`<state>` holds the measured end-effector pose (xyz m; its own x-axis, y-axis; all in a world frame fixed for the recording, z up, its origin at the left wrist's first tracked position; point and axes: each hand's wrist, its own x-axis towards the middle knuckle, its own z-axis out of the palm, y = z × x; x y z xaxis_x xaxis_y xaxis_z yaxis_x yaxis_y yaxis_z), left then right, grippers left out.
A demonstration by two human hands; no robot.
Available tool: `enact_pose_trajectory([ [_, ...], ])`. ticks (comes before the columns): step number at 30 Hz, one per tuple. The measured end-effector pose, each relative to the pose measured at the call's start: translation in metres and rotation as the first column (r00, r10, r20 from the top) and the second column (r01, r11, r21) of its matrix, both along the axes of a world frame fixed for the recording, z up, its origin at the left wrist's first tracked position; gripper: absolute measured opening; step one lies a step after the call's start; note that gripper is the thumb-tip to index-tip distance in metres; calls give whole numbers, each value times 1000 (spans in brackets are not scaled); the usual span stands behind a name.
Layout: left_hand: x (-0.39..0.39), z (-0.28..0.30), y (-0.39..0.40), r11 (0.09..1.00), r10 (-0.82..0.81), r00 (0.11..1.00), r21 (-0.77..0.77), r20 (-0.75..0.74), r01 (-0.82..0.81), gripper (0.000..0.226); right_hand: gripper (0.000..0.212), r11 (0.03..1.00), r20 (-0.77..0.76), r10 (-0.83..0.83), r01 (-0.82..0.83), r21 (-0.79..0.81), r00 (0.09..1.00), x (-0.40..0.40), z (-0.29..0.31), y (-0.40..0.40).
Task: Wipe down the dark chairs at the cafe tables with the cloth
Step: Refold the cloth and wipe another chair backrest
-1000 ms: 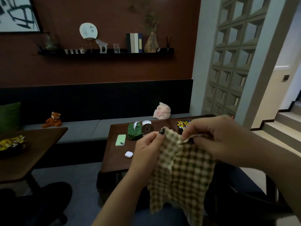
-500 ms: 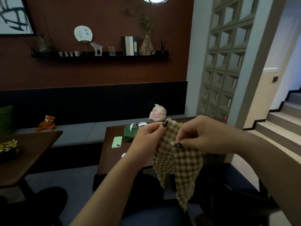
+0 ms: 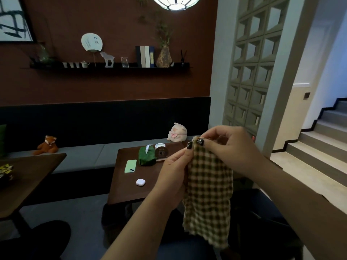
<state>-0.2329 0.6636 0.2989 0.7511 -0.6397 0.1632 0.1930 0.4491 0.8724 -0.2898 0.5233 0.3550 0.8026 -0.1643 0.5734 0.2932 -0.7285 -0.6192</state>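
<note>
Dark chairs (image 3: 262, 222) sit low in the foreground below the hands, dim enough that only a padded seat and a rounded outline can be made out; they look rigid and stable, so they should take firm rubbing without shifting. Behind them stands the brown wooden table (image 3: 131, 188), carrying a green phone (image 3: 130, 166), a white earbud case (image 3: 140, 182) and a folded green cloth pouch (image 3: 146, 156). The checked cloth (image 3: 208, 194), tan and dark green, hangs in the air in front of the table, limp and creased along its length, so it reads as thin, light and soft, likely to bunch rather than slide. The left hand (image 3: 174, 173) pinches its upper left edge and the right hand (image 3: 234, 147) pinches the top corner, the two close together. For wiping, it would probably serve better folded into a pad and held flat under the palm.
</note>
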Motion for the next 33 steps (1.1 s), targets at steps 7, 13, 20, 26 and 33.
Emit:
enact_pose_trajectory([
  [7, -1, -2, 4, 994, -73, 991, -74, 110, 81, 41, 24, 987, 105, -115, 125, -97, 988, -2, -2, 2],
  [13, 5, -10, 16, 999, 1, 958, 51, 286, -16, 49, 7, 961, 123, -123, 149, -234, 985, 1, -2, 4],
  [20, 1, -56, 26, 876, 365, 734, 55, 572, -479, 44, 4, 991, 171, -133, 135, 1, 976, 11, 3, -2],
  [26, 7, -87, 22, 778, 471, 554, -28, 687, -627, 47, 5, 985, 121, -151, 160, -68, 981, 28, 6, -6],
  [33, 19, -84, 13, 729, 505, 433, -101, 747, -677, 45, 5, 985, 82, -103, 113, -134, 991, 40, 10, -9],
])
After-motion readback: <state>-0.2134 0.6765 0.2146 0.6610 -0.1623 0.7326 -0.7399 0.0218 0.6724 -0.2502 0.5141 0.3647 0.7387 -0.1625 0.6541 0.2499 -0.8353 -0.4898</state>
